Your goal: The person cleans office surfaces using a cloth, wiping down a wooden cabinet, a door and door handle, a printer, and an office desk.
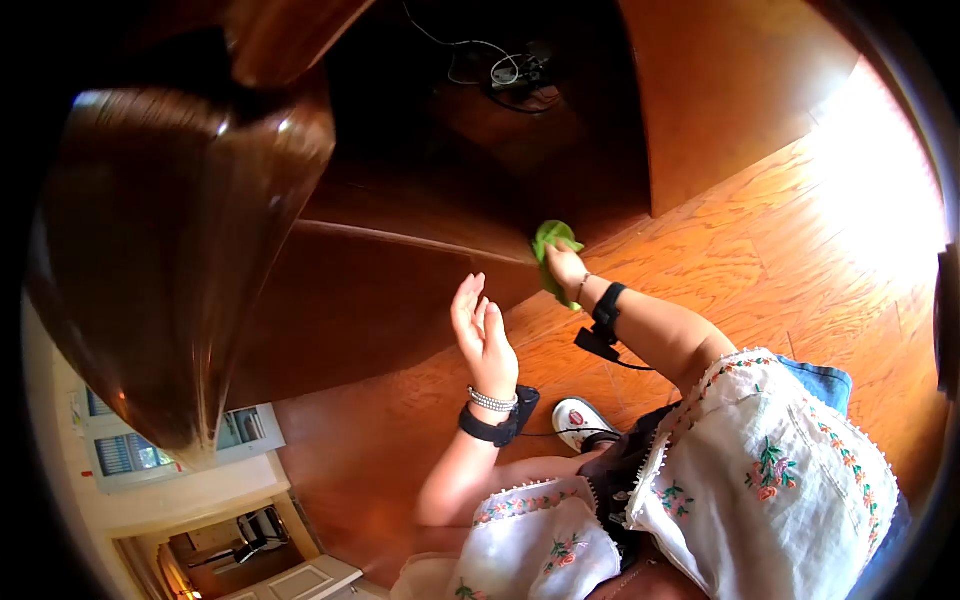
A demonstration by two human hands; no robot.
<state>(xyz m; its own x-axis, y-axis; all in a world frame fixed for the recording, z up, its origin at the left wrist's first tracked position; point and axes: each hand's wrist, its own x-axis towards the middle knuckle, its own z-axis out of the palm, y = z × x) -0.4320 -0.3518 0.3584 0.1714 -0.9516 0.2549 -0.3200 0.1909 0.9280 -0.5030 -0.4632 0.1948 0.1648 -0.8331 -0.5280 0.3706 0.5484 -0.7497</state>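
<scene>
Your right hand (566, 270) has its fingers closed on the bright green cloth (552, 238), apparently against the end of the dark brown wooden panel (390, 290); shifting it calls for steady pressure. Your left hand (484, 345) is open and empty.

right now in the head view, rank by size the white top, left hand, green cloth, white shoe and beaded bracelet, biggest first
1. White top
2. Left hand
3. Green cloth and white shoe: too alike to rank; right hand partly covers the cloth
4. Beaded bracelet
</scene>
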